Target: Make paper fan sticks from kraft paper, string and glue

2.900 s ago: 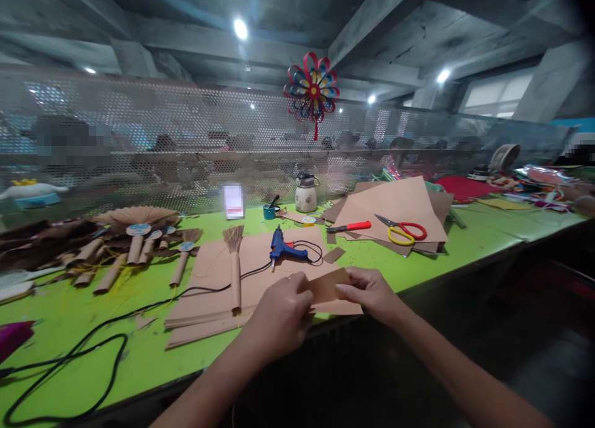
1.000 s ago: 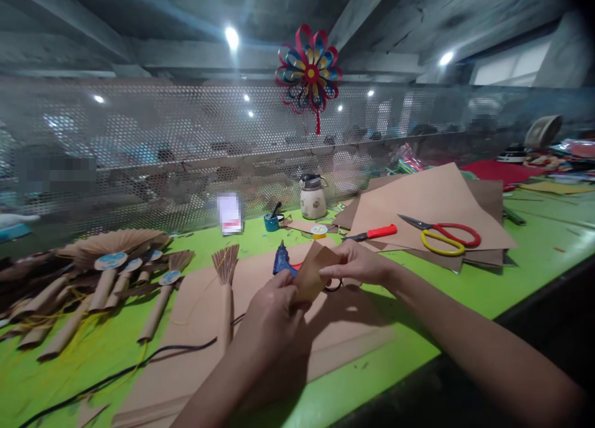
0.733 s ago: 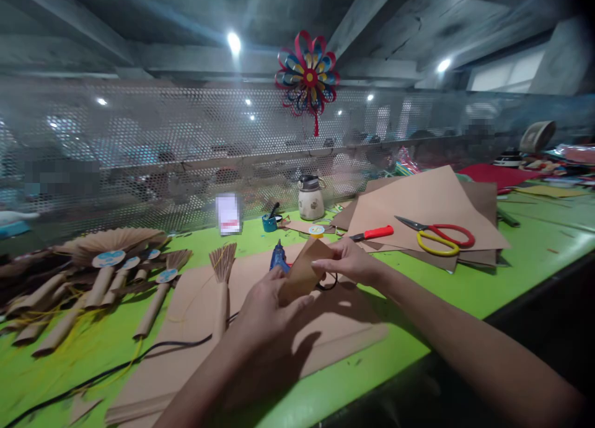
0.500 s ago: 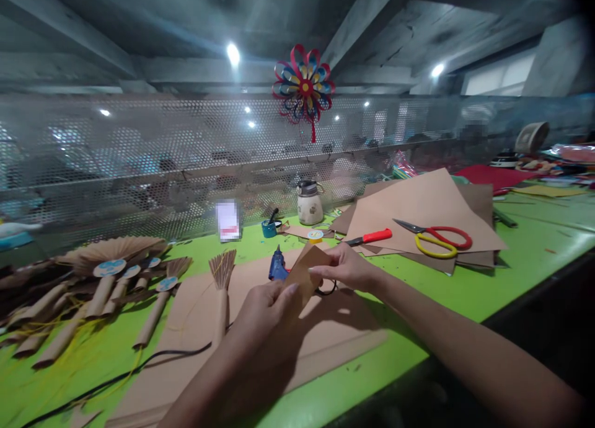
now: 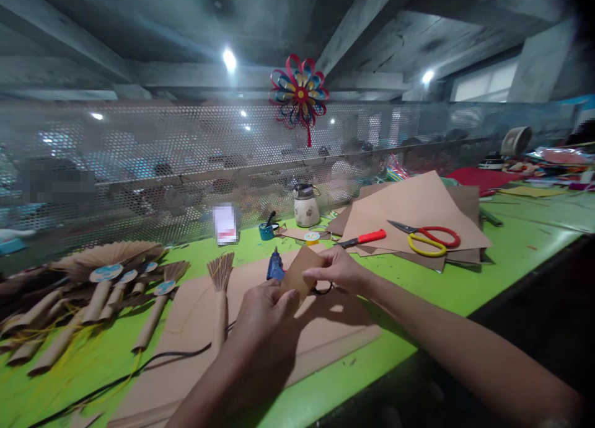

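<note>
Both my hands hold one small piece of brown paper (image 5: 298, 270) above the bench. My left hand (image 5: 264, 310) pinches its lower left end with thumb and fingers closed. My right hand (image 5: 338, 270) grips its upper right end, fingers curled over the edge. Under them lie large brown paper sheets (image 5: 260, 347) on the green table (image 5: 488, 273). A blue glue gun (image 5: 275, 268) rests just behind the held paper, its black cord (image 5: 139, 369) trailing left. A brown paper broom shape (image 5: 219, 291) lies on the sheets to the left of my hands.
Several rolled paper brooms and fans (image 5: 106, 279) lie at the left. Red and yellow scissors (image 5: 425, 237) and a red-handled knife (image 5: 362, 238) rest on brown sheets (image 5: 409, 211) at the right. A small jar (image 5: 303, 206), a blue pot (image 5: 266, 229) and a perforated metal screen (image 5: 162, 167) stand behind.
My hands lifted the small brown paper from the table's near edge to above the sheets and turned it on its corner. In the last half second they barely moved.
</note>
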`<state>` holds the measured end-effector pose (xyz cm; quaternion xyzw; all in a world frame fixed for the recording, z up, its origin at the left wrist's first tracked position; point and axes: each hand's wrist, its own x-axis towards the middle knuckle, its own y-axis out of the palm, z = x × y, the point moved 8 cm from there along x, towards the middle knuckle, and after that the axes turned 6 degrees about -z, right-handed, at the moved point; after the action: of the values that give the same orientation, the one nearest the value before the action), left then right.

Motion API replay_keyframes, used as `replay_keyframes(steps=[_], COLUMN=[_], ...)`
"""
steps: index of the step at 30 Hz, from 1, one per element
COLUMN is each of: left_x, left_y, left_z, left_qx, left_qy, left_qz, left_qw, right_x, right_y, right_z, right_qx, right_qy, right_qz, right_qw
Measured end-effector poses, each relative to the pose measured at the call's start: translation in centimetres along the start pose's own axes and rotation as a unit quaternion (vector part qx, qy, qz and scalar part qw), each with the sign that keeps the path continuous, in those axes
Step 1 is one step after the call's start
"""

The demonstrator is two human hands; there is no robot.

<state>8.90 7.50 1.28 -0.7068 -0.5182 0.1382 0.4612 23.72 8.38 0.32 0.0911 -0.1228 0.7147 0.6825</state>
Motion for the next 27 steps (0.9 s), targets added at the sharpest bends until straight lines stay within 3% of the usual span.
replay_keyframes(steps=[5, 8, 13, 18, 22, 27], left_x=[0.0, -0.2, -0.6, -0.2, -0.3, -1.1], left_y=[0.0, -0.4, -0.6, -1.2, -0.2, 1.4], left_z=[0.0, 0.6, 1.7, 1.4, 0.7, 0.1], left_qx=[0.022, 0.011, -0.048, -0.131, -0.301, -0.379], left_qy=[-0.013, -0.052, -0.113, -0.109, -0.13, -0.18], left_qz=[0.011, -0.025, -0.06, -0.091, -0.02, 0.065], left_qw=[1.0, 0.998, 0.991, 0.981, 0.944, 0.905], right_x=[0.0, -0.1, -0.2, -0.2, -0.2, -0.4], right_y=[0.1, 0.1, 0.2, 0.1, 0.0, 0.2], right_z=[0.1, 0.1, 0.3, 0.8, 0.7, 0.8], right_qx=[0.007, 0.006, -0.003, -0.026, -0.04, -0.011], right_qy=[-0.007, 0.003, 0.009, -0.024, -0.031, -0.01], right_qz=[-0.012, -0.025, -0.03, -0.028, -0.025, -0.005], right_qw=[1.0, 1.0, 0.999, 0.999, 0.998, 1.0])
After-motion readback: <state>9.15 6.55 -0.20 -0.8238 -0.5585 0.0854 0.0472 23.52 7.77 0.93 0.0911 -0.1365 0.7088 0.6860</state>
